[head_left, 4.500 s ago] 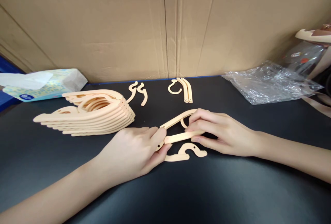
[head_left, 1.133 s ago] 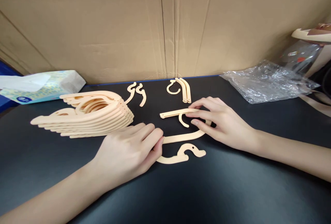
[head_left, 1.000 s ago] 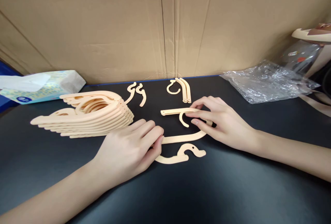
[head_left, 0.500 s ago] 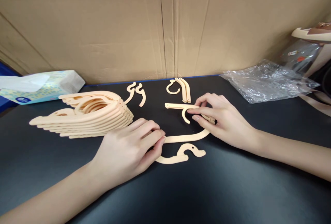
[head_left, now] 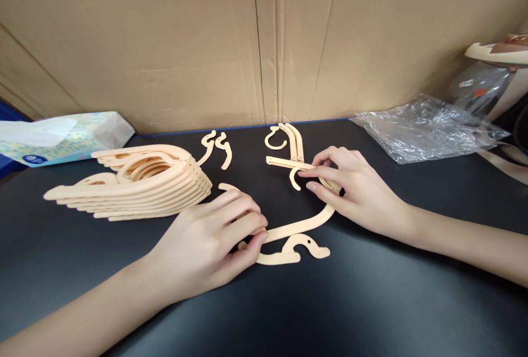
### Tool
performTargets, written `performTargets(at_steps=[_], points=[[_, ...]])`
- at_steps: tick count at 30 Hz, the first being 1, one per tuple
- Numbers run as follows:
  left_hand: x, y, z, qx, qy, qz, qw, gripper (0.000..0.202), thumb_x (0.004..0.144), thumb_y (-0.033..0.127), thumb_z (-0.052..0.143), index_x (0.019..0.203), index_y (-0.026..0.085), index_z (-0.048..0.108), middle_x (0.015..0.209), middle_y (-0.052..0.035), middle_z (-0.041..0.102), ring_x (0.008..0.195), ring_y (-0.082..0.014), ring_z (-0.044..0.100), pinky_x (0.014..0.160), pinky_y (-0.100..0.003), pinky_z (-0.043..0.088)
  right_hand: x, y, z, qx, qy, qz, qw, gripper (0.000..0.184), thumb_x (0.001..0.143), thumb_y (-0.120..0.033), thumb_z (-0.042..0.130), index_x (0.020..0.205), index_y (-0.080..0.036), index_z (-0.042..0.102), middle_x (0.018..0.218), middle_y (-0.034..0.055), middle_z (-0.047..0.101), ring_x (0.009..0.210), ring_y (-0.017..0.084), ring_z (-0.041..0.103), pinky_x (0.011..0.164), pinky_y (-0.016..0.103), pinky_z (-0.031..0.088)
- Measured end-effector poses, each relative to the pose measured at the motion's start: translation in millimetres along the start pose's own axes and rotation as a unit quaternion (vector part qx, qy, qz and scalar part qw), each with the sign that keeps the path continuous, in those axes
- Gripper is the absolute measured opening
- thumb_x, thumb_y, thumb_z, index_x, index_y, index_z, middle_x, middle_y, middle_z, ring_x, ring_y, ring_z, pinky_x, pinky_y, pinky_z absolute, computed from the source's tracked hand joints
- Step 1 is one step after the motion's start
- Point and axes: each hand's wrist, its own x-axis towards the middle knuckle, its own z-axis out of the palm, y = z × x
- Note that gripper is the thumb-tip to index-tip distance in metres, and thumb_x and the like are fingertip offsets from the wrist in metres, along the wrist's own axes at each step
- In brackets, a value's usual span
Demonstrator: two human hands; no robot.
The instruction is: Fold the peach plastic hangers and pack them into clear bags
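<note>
My left hand (head_left: 214, 236) pinches the near end of a long curved hanger arm (head_left: 299, 228), cream-coloured plastic. My right hand (head_left: 350, 186) closes thumb and fingers on the far part of the same folding hanger, where a second arm (head_left: 284, 163) points left and a small hook (head_left: 294, 180) curves down. The joint between these pieces is partly covered by the right fingers. Just in front lie a loose hook piece (head_left: 306, 242) and a short curved piece (head_left: 280, 258), partly behind my left hand. Another piece's tip (head_left: 227, 186) shows beyond my left knuckles.
A pile of folded hangers (head_left: 136, 186) stands at left. Two loose hooks (head_left: 225, 150) lie behind it, and a hook (head_left: 274, 139) with two arms (head_left: 295, 142) farther right. A tissue pack (head_left: 91, 137) is back left, a clear plastic bag (head_left: 424, 126) back right, against a cardboard wall (head_left: 185, 43).
My left hand has moved slightly down and right, tilting the long arm's near end toward me. The second arm has turned a little. A piece's tip now shows beyond my left knuckles.
</note>
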Motion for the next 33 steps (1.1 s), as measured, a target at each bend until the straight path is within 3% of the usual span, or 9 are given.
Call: performTargets(at_steps=[7,11,15,21,28,33], points=[[0.4,-1.9,-0.5,-0.092,-0.023,-0.051,0.994,0.016,0.098,0.028,0.059,0.084,0.02,0.056,0.097,-0.0042,0.064,0.089,-0.0167,0.059,0.07,-0.027,0.046,0.3,-0.5,-0.5,-0.005,-0.022,-0.018,1.0,0.027,0.101,-0.028,0.051,0.119,-0.023,0.07,0.108,0.0095,0.063,0.101,0.025,0.059,0.091,0.045,0.042],[0.2,-1.7,0.0,-0.064,-0.017,-0.046,0.997,0.014,0.097,0.032,0.06,0.09,0.021,0.058,0.106,-0.005,0.065,0.087,-0.0163,0.058,0.068,-0.027,0.045,0.2,-0.1,-0.2,-0.005,-0.025,-0.022,0.999,0.027,0.1,-0.029,0.052,0.118,-0.022,0.071,0.108,0.0097,0.063,0.1,0.025,0.06,0.091,0.046,0.043],[0.2,-1.5,-0.4,-0.054,-0.018,-0.048,0.997,0.012,0.098,0.033,0.059,0.1,0.021,0.058,0.112,-0.0055,0.065,0.095,-0.0173,0.06,0.075,-0.027,0.048,-0.1,0.3,-0.4,-0.006,-0.024,-0.027,0.999,0.027,0.101,-0.029,0.051,0.117,-0.021,0.07,0.107,0.0098,0.064,0.1,0.025,0.059,0.092,0.046,0.043],[0.6,-1.2,0.0,0.01,-0.008,-0.081,0.997,0.027,0.097,0.039,0.06,0.117,0.022,0.055,0.121,-0.0064,0.062,0.104,-0.0203,0.062,0.078,-0.029,0.051,-0.2,0.2,-0.7,-0.007,-0.022,-0.024,0.999,0.025,0.101,-0.029,0.051,0.116,-0.022,0.07,0.107,0.0093,0.064,0.1,0.024,0.059,0.09,0.045,0.042],[2.2,-2.0,-0.6,0.061,-0.002,-0.121,0.991,0.045,0.092,0.053,0.063,0.12,0.02,0.053,0.122,-0.0093,0.062,0.105,-0.0261,0.062,0.082,-0.036,0.05,0.0,-0.5,-0.8,-0.004,-0.02,-0.017,1.0,0.025,0.101,-0.029,0.051,0.116,-0.024,0.07,0.107,0.009,0.064,0.098,0.025,0.059,0.088,0.045,0.042],[2.3,-2.6,0.1,0.042,-0.007,-0.115,0.992,0.039,0.092,0.048,0.064,0.115,0.018,0.054,0.116,-0.0091,0.064,0.101,-0.0254,0.063,0.084,-0.038,0.05,0.0,-0.4,-0.6,-0.004,-0.018,-0.014,1.0,0.026,0.101,-0.028,0.051,0.118,-0.021,0.069,0.105,0.0087,0.064,0.095,0.023,0.059,0.086,0.043,0.042]])
